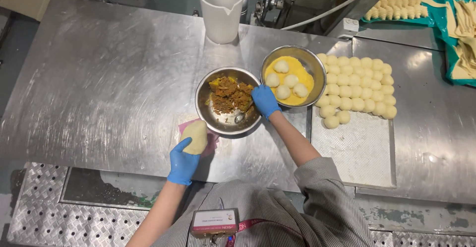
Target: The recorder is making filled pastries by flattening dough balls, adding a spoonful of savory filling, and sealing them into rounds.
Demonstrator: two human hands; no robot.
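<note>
My left hand [182,161], in a blue glove, holds a flattened piece of pale dough [194,137] over a pink cloth [213,139] on the steel table. My right hand [265,100], also gloved in blue, is closed on the handle of a spoon [239,116] at the right rim of a steel bowl [202,98] of brown filling [230,94]. Just right of it stands a second steel bowl [314,64] with yellow flour and several dough balls [286,83].
Several rows of dough balls [357,86] lie on a flat steel tray [357,148] at the right. A white plastic jug [221,9] stands at the table's back edge. Teal trays [458,33] with dough pieces sit at the far right.
</note>
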